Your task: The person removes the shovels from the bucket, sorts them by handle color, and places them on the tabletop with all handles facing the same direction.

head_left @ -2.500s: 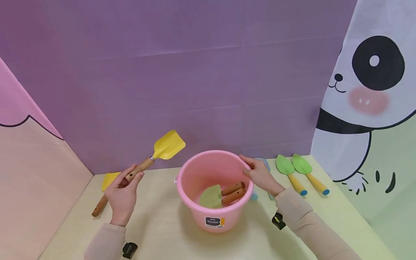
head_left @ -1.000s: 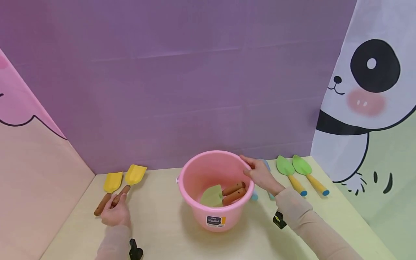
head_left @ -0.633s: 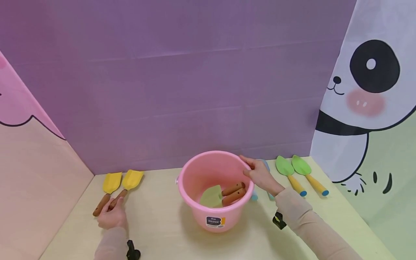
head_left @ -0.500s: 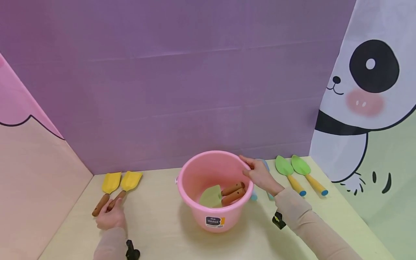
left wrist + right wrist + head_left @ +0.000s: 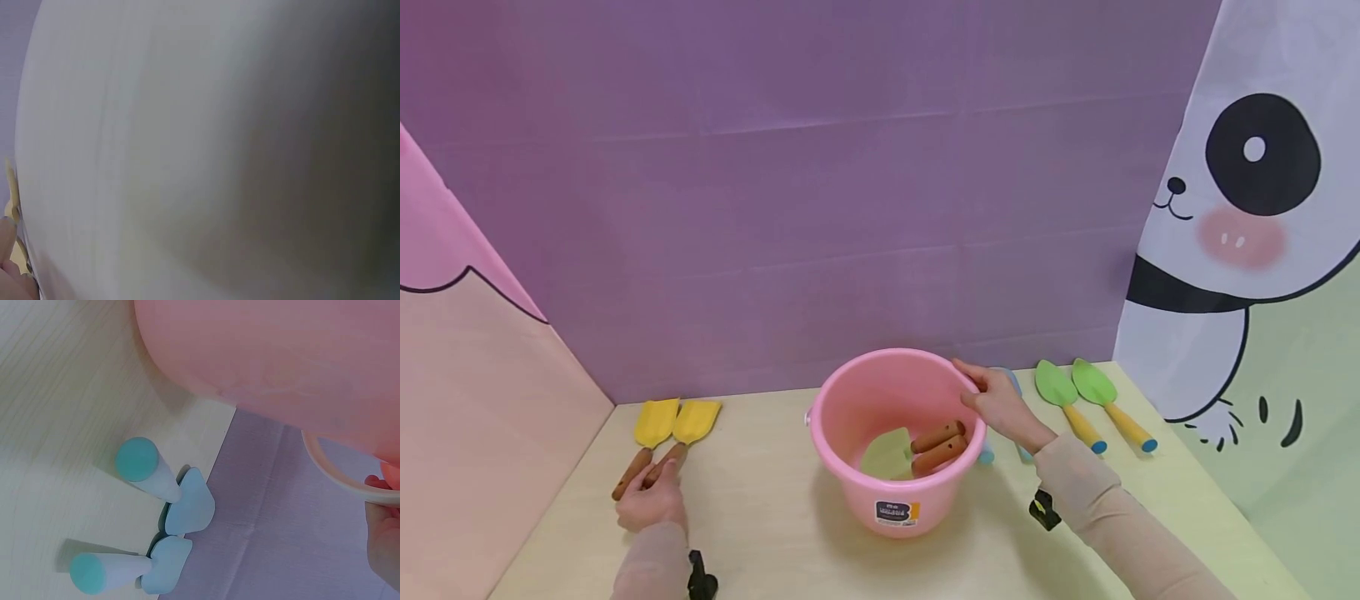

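At the table's left side my left hand [image 5: 653, 502] pinches the wooden handle of a yellow toy shovel [image 5: 697, 422]. A second yellow shovel [image 5: 657, 422] lies right beside it, its handle [image 5: 632, 473] pointing toward me. My right hand [image 5: 1000, 404] grips the right rim of a pink bucket [image 5: 880, 492] standing in the middle. Inside the bucket are a pale green shovel blade [image 5: 886, 454] and two brown wooden handles [image 5: 940, 454]. In the right wrist view the right hand [image 5: 382, 534] is at the bucket's rim. The left wrist view shows mostly blurred table.
Two green trowels [image 5: 1078, 404] with yellow handles lie right of the bucket. Two pale blue shovels [image 5: 190, 503] stand out in the right wrist view, partly hidden behind the bucket and right hand in the head view. A purple backdrop [image 5: 850, 208] rises behind the table.
My left hand has carried the yellow shovel from the air down to the table's left and drawn it close beside the other one. The right hand stays on the bucket rim.
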The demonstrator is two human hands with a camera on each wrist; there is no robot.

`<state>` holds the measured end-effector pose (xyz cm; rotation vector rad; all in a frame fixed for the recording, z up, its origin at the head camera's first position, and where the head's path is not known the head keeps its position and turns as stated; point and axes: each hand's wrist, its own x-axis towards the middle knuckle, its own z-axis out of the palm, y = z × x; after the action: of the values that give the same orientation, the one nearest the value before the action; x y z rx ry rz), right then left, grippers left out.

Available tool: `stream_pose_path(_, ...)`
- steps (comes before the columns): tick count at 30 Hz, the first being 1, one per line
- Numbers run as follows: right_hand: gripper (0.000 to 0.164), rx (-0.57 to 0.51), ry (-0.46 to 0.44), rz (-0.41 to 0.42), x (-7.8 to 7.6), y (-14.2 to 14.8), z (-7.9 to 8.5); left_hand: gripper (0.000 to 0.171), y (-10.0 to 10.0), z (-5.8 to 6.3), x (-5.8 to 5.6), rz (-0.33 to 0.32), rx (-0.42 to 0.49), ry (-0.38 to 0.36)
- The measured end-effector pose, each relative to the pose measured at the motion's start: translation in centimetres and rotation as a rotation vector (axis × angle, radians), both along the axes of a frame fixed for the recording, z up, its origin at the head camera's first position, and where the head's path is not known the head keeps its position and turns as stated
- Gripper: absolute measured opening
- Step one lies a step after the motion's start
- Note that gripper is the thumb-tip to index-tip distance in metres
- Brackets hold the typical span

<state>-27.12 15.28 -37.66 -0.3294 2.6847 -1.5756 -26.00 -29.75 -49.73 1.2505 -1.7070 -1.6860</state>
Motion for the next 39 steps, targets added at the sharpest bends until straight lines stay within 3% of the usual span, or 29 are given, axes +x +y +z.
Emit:
stream_pose_path(7,0.054,0.0,0.003,-0.001,0.1,0.0,0.1,0.058,-0.2,-0.3,-0.4,-0.067,-0.077,-0.122)
stream_pose_path(11,0.054,0.011,0.008,0.003,0.1,-0.1,0.1,0.059,-0.2,-0.6,-0.6,-0.084,-0.075,-0.149)
stream_pose_path(17,0.054,0.016,0.006,0.004,-0.2,-0.2,0.0,0.063,-0.3,-1.3,-0.8,-0.096,-0.056,-0.145)
stream_pose_path(26,0.055,0.02,-0.008,0.011,0.0,-0.1,0.0,0.056,-0.5,-2.6,-1.1,-0.17,-0.189,-0.143)
stream_pose_path(39,0.055,0.014,-0.007,0.009,-0.1,-0.1,-0.1,0.055,-0.2,-2.6,-0.6,-0.182,-0.245,-0.102)
